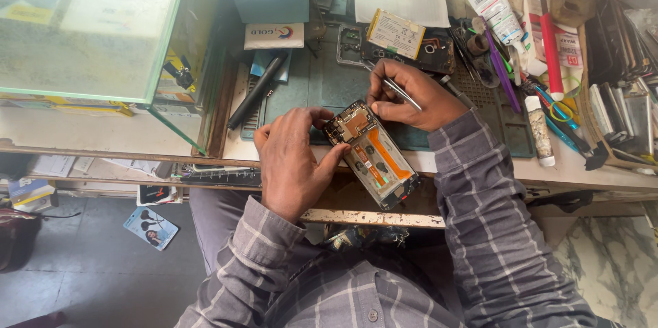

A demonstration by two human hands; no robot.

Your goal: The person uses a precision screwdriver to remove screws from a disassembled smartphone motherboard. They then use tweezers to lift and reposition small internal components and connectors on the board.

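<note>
You had the opened smartphone with its back cover off, orange flex cable and gold shield plate showing (372,155), tilted at the front edge of the dark green work mat (322,88), its lower end overhanging the bench edge toward your lap. Your left hand (293,163) gripped the phone's upper left side, thumb and fingers closed around the frame. Your right hand (411,98) pinched a pair of thin silver metal tweezers (401,91), fingers curled tight, just above the phone's top end; whether the tips touched the board, I could not tell.

The step looked like fine picking near the phone's top corner. It would have gone best with the phone flat on the mat rather than hanging off the edge, your right wrist braced, and the tips kept clear of the orange flex.

Behind the phone, further up the mat, lay a second dismantled phone body with a yellow-labelled battery (396,39). A black pen-shaped tool (257,91) lay to the phone's left. To the phone's right lay a white glue tube (539,130) and purple-handled tool (500,67), close to your right elbow and easy to knock. A glass display case (96,26) stood far left of the phone.
</note>
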